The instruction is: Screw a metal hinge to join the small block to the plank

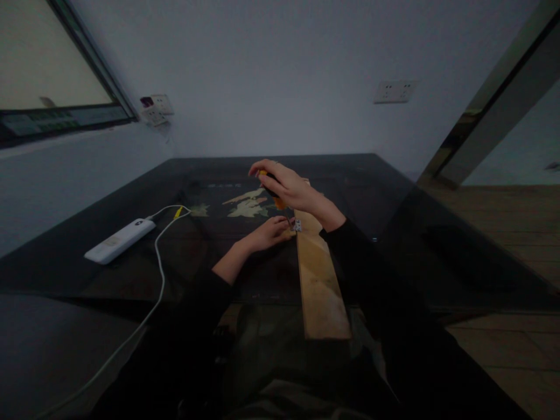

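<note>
A long wooden board (321,283) lies on the dark table, its near end jutting past the front edge. On the board's left edge sits a small metal hinge (298,225). My right hand (286,186) is wrapped round a screwdriver (272,185) with a black and orange handle, tilted with its shaft running down toward the hinge. My left hand (269,232) rests low beside the board, its fingers and thumb closed at the hinge's left side. The screwdriver's tip is too small to make out among those fingertips.
On the left of the table (188,280) lies a white power bank (120,240). Its white cable (161,268) runs over the front edge. A flower pattern (247,204) marks the tabletop. Sockets (396,91) are on the wall behind. A dark flat object (464,254) lies at right.
</note>
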Demonstrator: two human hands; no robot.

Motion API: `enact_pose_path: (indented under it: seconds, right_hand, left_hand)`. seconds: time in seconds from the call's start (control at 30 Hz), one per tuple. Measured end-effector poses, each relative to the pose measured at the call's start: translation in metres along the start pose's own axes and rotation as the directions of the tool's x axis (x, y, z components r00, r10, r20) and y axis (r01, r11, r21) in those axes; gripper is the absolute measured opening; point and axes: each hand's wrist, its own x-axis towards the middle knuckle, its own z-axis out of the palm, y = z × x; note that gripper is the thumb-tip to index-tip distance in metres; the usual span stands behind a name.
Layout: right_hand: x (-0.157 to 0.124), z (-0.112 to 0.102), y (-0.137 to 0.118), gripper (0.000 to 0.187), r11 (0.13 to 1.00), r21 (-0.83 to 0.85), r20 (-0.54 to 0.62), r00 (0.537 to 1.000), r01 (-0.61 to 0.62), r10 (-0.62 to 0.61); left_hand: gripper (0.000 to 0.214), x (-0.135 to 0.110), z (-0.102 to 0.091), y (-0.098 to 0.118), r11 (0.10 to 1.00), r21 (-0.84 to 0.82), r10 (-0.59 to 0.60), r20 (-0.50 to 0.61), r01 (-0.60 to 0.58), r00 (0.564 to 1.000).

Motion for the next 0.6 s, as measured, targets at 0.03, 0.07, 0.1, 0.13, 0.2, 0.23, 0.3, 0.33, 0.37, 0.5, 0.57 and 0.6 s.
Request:
enact_pose_path:
  seconds: [0.03, 0.07, 0.1, 0.13, 0.2, 0.23, 0.3, 0.33, 0.37, 0.5, 0.57, 0.6]
  right_hand:
    - [0.000, -0.002, -0.002, 0.025, 1.000, 0.014, 0.037, 0.999, 0.011, -0.012]
    - [0.000, -0.004, -0.005, 0.026, 1.000, 0.017, 0.064, 0.998, 0.012, -0.013]
    - [-0.001, -0.005, -0.006, 0.026, 1.000, 0.003, 0.076, 0.997, 0.005, -0.005]
    - [-0.001, -0.004, -0.008, 0.025, 1.000, -0.024, 0.073, 0.997, -0.010, 0.011]
    - [-0.002, 0.000, -0.008, 0.022, 0.992, -0.110, 0.031, 0.998, -0.055, 0.059]
    - [-0.002, 0.003, -0.007, 0.023, 0.985, -0.153, 0.005, 0.997, -0.079, 0.081]
    - [-0.001, 0.008, -0.006, 0.026, 0.975, -0.198, -0.021, 0.995, -0.101, 0.099]
    - [-0.001, 0.010, -0.006, 0.026, 0.978, -0.189, -0.013, 0.996, -0.091, 0.091]
    - [0.000, 0.011, -0.006, 0.026, 0.985, -0.160, 0.007, 0.997, -0.069, 0.071]
    - [0.002, 0.008, -0.008, 0.030, 1.000, -0.025, 0.084, 0.996, 0.015, -0.013]
    - [0.003, 0.007, -0.009, 0.028, 0.999, -0.034, 0.077, 0.997, 0.021, -0.018]
    - [0.002, 0.007, -0.009, 0.026, 0.998, -0.056, 0.065, 0.998, 0.016, -0.012]
  left_hand:
    - [0.051, 0.000, 0.000, 0.000, 1.000, -0.002, 0.002, -0.001, -0.002, 1.000]
    - [0.052, 0.000, 0.000, 0.000, 1.000, -0.005, 0.003, -0.001, -0.003, 1.000]
    - [0.052, 0.001, -0.001, 0.001, 1.000, -0.008, 0.002, 0.000, -0.002, 1.000]
    - [0.050, 0.001, -0.001, 0.001, 1.000, -0.012, 0.001, 0.002, -0.001, 1.000]
    - [0.044, 0.002, -0.001, 0.001, 1.000, -0.016, -0.001, 0.006, 0.001, 1.000]
    - [0.041, 0.003, -0.001, 0.000, 1.000, -0.018, 0.000, 0.008, 0.000, 1.000]
    - [0.037, 0.004, 0.000, 0.000, 1.000, -0.020, 0.007, 0.012, -0.007, 1.000]
    - [0.036, 0.005, 0.000, 0.000, 1.000, -0.023, 0.009, 0.013, -0.008, 1.000]
    - [0.036, 0.005, 0.000, 0.001, 1.000, -0.027, 0.006, 0.013, -0.006, 1.000]
    - [0.038, 0.007, -0.002, 0.003, 0.999, -0.050, -0.016, 0.016, 0.017, 1.000]
    - [0.039, 0.007, -0.003, 0.005, 0.998, -0.064, -0.009, 0.023, 0.010, 1.000]
    - [0.040, 0.008, -0.004, 0.006, 0.997, -0.073, -0.002, 0.025, 0.004, 1.000]
